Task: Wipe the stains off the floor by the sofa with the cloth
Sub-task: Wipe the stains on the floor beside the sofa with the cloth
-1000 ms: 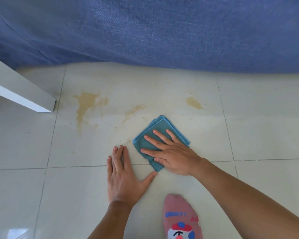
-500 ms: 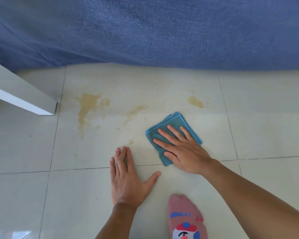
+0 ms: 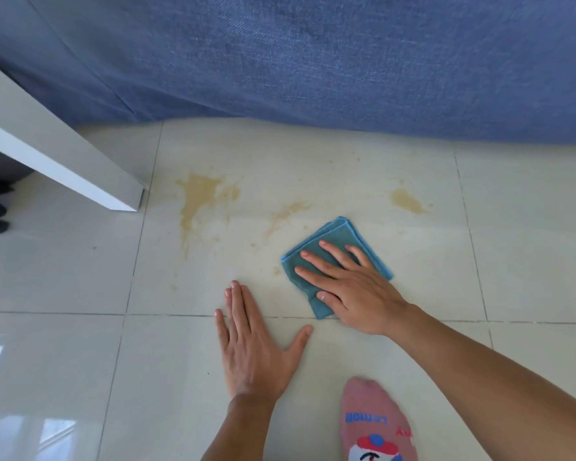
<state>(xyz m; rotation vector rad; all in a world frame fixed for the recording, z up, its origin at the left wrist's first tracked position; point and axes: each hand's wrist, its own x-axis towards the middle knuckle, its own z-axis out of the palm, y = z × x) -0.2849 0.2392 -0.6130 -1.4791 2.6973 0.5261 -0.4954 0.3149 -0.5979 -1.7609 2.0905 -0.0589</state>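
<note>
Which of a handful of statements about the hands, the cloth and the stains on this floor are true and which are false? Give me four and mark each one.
1. The right hand presses flat on the folded blue cloth. True.
2. The left hand holds a second cloth. False: it rests flat on the bare floor tile, holding nothing.
3. The largest stain lies near the corner of the white table. True.
4. The cloth covers the small stain by the sofa. False: that stain lies uncovered, beyond the cloth.
</note>
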